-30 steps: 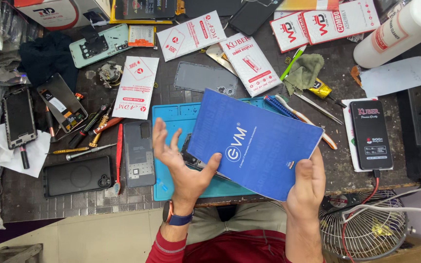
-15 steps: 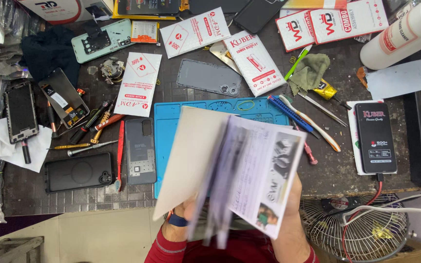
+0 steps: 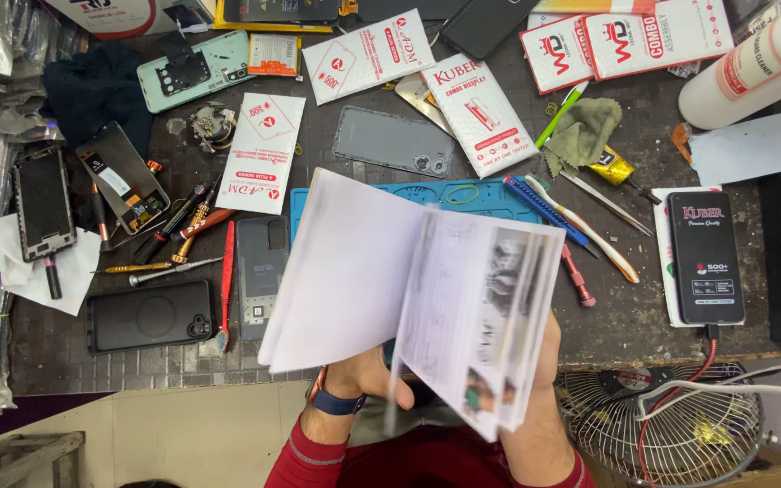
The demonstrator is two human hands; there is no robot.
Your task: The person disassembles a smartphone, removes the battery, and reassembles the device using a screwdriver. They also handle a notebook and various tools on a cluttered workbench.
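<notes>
**Booklet fanned open over a crowded repair bench**

Pages have spread wider than half a second ago, and the blank cover leaf now tilts further out to the left, where a second ago the booklet [image 3: 409,289] was shut with its blue cover up. It hangs in the air above the blue work mat [image 3: 481,194], hiding most of it, close to the person's chest.

Both hands grip it from below. The left hand [image 3: 368,375], with a dark watch at the wrist, is curled under the spine and cover leaf. The right hand [image 3: 544,361] clasps the thick stack of printed pages along its right edge, though its fingers are mostly hidden behind the paper.

Trouble could come from the loose pages: they blur with motion, and a slack grip might let the stack slip and drop onto the bench. Just beneath lie a dark phone back [image 3: 259,276], a red-handled tool [image 3: 226,285] and screwdrivers [image 3: 160,267], with a black phone [image 3: 148,314] nearby, so falling paper could scatter small parts. Swinging the cover leaf further left might brush those tools. A wire fan guard [image 3: 657,425] sits near the right elbow, where a corner of paper could snag.
</notes>
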